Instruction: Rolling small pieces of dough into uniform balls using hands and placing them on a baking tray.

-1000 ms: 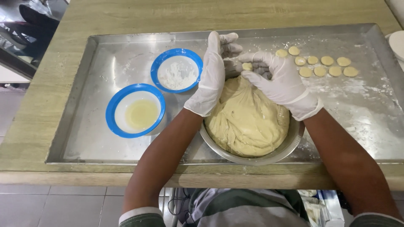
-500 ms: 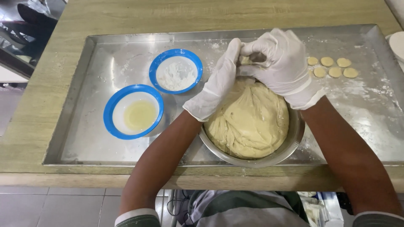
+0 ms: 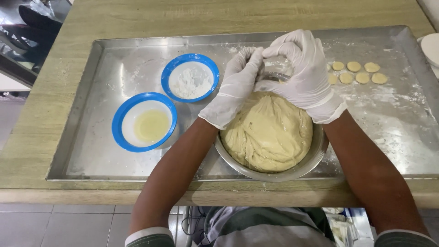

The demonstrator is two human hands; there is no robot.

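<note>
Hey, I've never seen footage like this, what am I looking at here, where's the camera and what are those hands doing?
There is no machine here. The camera sits on a person's head and looks down, so you see their own two arms reaching forward. Both hands wear white gloves. The left hand and right hand are cupped together above the far rim of a metal bowl full of pale dough. They seem to be pinching or rolling something small between them, but the fingers hide it.

The bowl stands on a big floured steel tray on a wooden counter. Left of the hands are two blue-rimmed bowls: one with white powder, one with a yellowish liquid. To the right lie small flat dough discs in rows.
</note>
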